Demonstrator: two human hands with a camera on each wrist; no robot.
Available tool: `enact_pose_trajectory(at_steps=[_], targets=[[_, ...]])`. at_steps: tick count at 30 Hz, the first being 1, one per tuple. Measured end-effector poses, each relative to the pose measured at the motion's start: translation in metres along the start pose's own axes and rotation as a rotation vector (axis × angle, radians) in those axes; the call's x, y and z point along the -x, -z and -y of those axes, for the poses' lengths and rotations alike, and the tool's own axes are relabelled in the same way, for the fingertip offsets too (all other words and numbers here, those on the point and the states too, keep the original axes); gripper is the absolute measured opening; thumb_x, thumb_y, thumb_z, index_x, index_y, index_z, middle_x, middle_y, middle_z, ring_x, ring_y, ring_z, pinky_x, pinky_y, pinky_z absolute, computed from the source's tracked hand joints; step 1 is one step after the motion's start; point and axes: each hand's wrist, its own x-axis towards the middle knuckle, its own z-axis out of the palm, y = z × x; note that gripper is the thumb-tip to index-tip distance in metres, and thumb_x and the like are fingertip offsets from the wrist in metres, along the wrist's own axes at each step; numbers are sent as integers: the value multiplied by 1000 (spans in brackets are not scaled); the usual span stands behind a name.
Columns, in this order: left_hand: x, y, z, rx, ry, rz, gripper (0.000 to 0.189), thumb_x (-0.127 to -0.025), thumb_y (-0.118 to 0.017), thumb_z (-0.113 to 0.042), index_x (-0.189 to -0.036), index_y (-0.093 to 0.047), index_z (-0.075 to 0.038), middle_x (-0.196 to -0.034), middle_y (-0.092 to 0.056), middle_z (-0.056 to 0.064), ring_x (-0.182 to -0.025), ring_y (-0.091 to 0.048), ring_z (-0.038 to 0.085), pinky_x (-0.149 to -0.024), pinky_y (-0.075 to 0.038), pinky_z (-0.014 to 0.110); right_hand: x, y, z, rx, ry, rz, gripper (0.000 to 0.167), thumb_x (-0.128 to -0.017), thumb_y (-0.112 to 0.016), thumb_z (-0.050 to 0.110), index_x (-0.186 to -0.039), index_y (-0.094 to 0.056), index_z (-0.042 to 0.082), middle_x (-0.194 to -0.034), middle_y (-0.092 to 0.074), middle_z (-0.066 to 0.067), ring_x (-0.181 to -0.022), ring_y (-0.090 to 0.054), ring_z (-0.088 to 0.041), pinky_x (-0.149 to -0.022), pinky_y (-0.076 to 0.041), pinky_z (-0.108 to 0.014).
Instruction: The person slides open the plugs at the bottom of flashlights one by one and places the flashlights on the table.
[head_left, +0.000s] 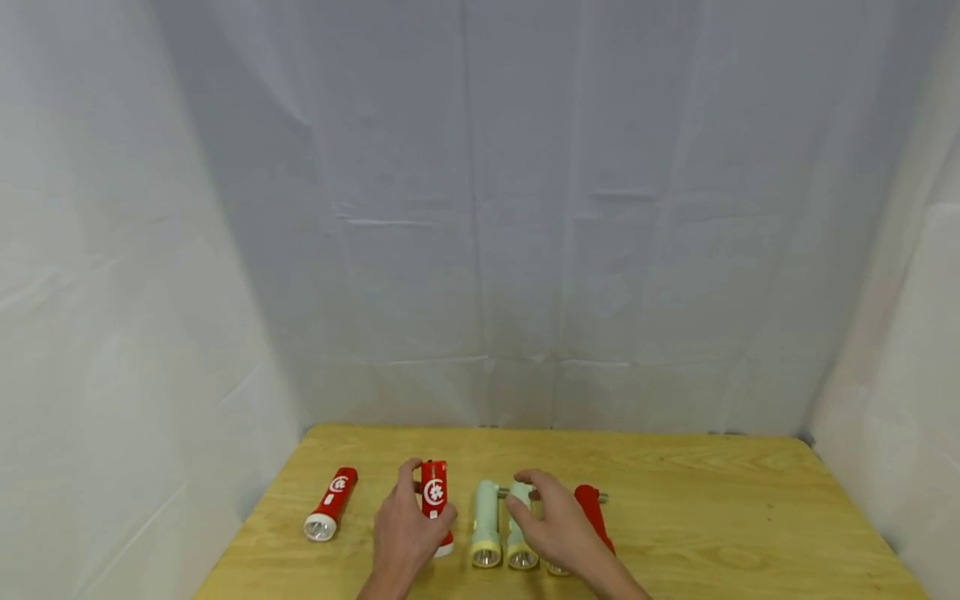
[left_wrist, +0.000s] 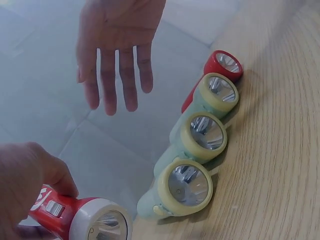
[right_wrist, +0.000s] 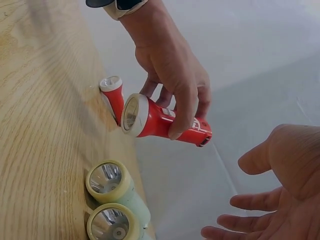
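Note:
My left hand (head_left: 407, 529) grips a red flashlight (head_left: 434, 490) with a white head, thumb and fingers on either side of its body. In the right wrist view that flashlight (right_wrist: 162, 121) is raised off the table, its lens facing the table side. My right hand (head_left: 561, 521) hovers over the row of flashlights with nothing in it; its fingers (left_wrist: 106, 82) are spread and nearly straight in the left wrist view. Beneath and beside it lie pale green flashlights with cream-yellow rims, one on the left (head_left: 486, 521), one in the middle (head_left: 522, 550) and one mostly hidden (head_left: 557, 570).
To the right of the green ones lies an all-red flashlight (head_left: 592, 510), partly covered by my right hand. Another red flashlight with a white head (head_left: 333, 502) lies apart at the left. Pale sheeting (head_left: 480, 250) surrounds the wooden table (head_left: 720, 517) at the back and sides.

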Motion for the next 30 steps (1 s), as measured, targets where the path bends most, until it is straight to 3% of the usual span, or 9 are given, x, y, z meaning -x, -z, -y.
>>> enact_pose_trajectory(at_steps=[9, 16, 22, 30], targets=[[7, 1, -6, 35, -81, -59, 68, -75, -82, -23, -134, -50, -10, -97, -72, 7, -67, -59, 10, -61, -48, 30, -3, -2, 9, 5, 9, -13, 47, -102, -60, 35, -137, -56, 5, -141, -58, -20, -121, -60, -42, -89, -55, -55], [10, -2, -11, 59, -66, -42, 65, -78, -82, -27, -133, -50, -13, -99, -72, 8, -65, -59, 9, -59, -49, 26, -10, -5, 13, 19, 73, 4, 47, -102, -60, 33, -138, -55, 4, -141, -58, -20, -118, -62, -39, -90, -55, -53], [15, -1, -18, 73, -87, -38, 65, -79, -83, -23, -134, -50, -12, -98, -72, 8, -62, -57, 7, -57, -48, 24, -18, -8, 14, 10, 105, 12, 47, -102, -60, 33, -139, -55, 4, -141, -58, -20, -117, -62, -40, -89, -56, -53], [16, -4, -21, 75, -124, -48, 63, -79, -84, -25, -131, -51, -13, -93, -71, 5, -60, -57, 4, -56, -49, 23, -25, -10, 20, 11, 123, 12, 45, -102, -60, 32, -139, -56, 7, -139, -59, -20, -114, -64, -34, -82, -58, -45]])
